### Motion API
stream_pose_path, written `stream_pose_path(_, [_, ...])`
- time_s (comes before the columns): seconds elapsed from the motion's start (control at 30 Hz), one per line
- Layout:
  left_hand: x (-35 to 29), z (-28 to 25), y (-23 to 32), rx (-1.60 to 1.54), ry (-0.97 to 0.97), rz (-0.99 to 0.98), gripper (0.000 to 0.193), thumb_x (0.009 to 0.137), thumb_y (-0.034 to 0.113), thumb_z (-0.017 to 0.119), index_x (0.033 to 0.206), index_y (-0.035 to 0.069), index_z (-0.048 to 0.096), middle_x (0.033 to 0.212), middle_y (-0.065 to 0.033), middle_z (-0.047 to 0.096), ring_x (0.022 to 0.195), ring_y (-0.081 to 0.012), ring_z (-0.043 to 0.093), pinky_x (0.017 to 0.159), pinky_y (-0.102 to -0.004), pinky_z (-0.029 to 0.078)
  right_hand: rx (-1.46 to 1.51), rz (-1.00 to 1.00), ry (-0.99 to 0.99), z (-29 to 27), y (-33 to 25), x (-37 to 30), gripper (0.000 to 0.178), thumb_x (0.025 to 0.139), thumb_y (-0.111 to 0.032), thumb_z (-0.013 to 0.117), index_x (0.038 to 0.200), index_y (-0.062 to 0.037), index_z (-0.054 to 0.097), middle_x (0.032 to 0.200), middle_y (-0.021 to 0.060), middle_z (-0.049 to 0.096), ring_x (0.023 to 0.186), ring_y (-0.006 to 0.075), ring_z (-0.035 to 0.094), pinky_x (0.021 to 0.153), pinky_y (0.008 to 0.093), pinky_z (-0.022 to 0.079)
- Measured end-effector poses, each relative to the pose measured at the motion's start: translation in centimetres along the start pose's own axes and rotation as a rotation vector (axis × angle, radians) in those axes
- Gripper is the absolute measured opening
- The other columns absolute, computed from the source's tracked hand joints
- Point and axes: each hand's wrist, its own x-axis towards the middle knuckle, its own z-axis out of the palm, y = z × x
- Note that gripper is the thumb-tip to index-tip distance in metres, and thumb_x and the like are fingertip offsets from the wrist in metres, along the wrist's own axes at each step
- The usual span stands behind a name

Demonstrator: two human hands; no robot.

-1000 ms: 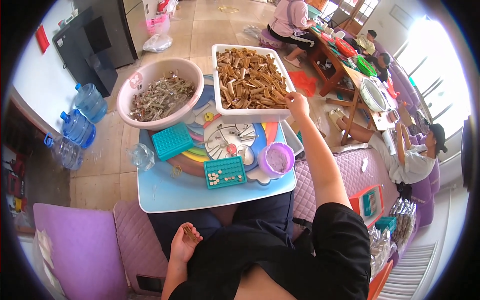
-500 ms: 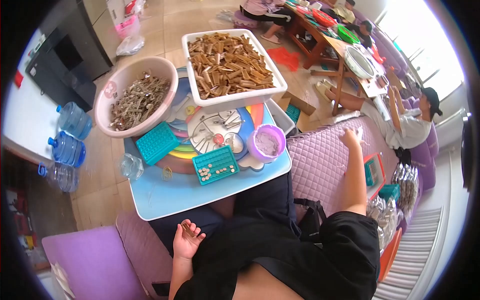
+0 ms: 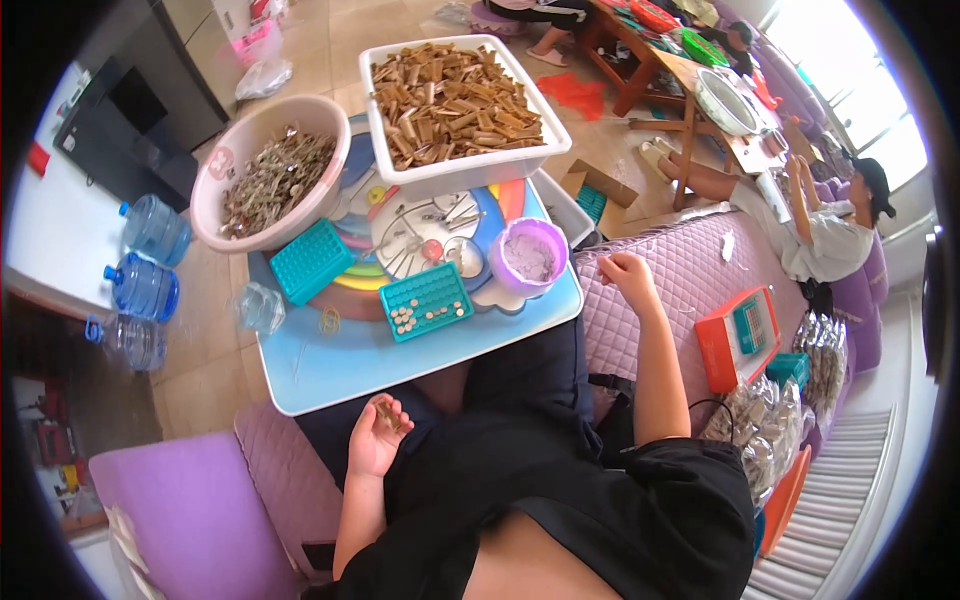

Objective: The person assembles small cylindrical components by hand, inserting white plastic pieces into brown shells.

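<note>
My left hand [image 3: 374, 440] is palm up above my lap, its fingers curled around a small brown piece [image 3: 388, 416] like those in the white tub. My right hand [image 3: 627, 277] hangs over the pink quilted seat, just right of the purple tub [image 3: 530, 253] of pale powder. Its fingers are pinched together; whatever is in them, if anything, cannot be made out. On the blue cartoon-printed table [image 3: 300, 375], a teal compartment tray [image 3: 428, 302] holds several small round pale pieces in its nearer rows. Beside it lies another teal tray [image 3: 312, 262].
Behind stand a white tub [image 3: 470, 175] heaped with brown pieces and a pink basin [image 3: 215, 240] of greyish scraps. A white scrap [image 3: 728, 248] lies on the seat. An orange-red box [image 3: 720, 345] and clear bags [image 3: 765, 430] are right. Water bottles [image 3: 145, 285] stand left. Other people sit far right.
My right hand has moved left across the seat toward the purple tub. The white scrap that was beside it now lies alone on the quilt. My left hand has shifted slightly upward.
</note>
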Motion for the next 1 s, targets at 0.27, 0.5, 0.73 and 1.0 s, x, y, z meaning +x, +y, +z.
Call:
stream_pose_path(0.27, [0.9, 0.8, -0.5, 0.031, -0.078, 0.04, 0.031, 0.095, 0.023, 0.047, 0.121, 0.006, 0.049, 0.114, -0.0121, 0.057, 0.108, -0.0308, 0.057, 0.091, -0.0452, 0.048, 0.082, -0.428, 0.125, 9.0, -11.4, -2.8, 0.008, 0.081, -0.005, 0.063, 0.088, -0.0005, 0.063, 0.071, 0.0049, 0.061, 0.064, 0.0097, 0.058, 0.061, 0.0233, 0.046])
stream_pose_path(0.5, [1.5, 0.5, -0.4, 0.031, -0.062, -0.005, 0.031, 0.095, 0.02, 0.048, 0.123, 0.008, 0.046, 0.116, -0.0132, 0.056, 0.111, -0.0336, 0.054, 0.093, -0.0476, 0.047, -0.009, -0.566, -0.141, 16.5, -13.0, -3.3, 0.016, 0.078, 0.0, 0.061, 0.094, -0.0017, 0.064, 0.083, 0.012, 0.063, 0.072, 0.018, 0.063, 0.066, 0.028, 0.05])
stream_pose_path(0.73, [1.6, 0.0, -0.3, 0.024, -0.082, -0.031, 0.029, 0.094, 0.019, 0.048, 0.121, 0.007, 0.046, 0.117, -0.0128, 0.055, 0.111, -0.0326, 0.054, 0.094, -0.0477, 0.046, -0.327, -0.503, 0.034, 22.1, -12.8, 1.7, 0.018, 0.083, -0.014, 0.056, 0.098, -0.0048, 0.058, 0.095, 0.017, 0.059, 0.088, 0.0339, 0.061, 0.076, 0.044, 0.048])
stream_pose_path(1.0, [1.7, 0.0, -0.5, 0.042, -0.074, -0.034, 0.03, 0.094, 0.019, 0.049, 0.121, 0.007, 0.045, 0.115, -0.0123, 0.054, 0.11, -0.0309, 0.055, 0.094, -0.0464, 0.046, -0.613, -0.28, -0.029, 24.3, -11.6, 6.3, 0.032, 0.08, -0.017, 0.06, 0.108, -0.008, 0.047, 0.096, 0.0176, 0.061, 0.091, 0.0347, 0.061, 0.074, 0.0438, 0.048])
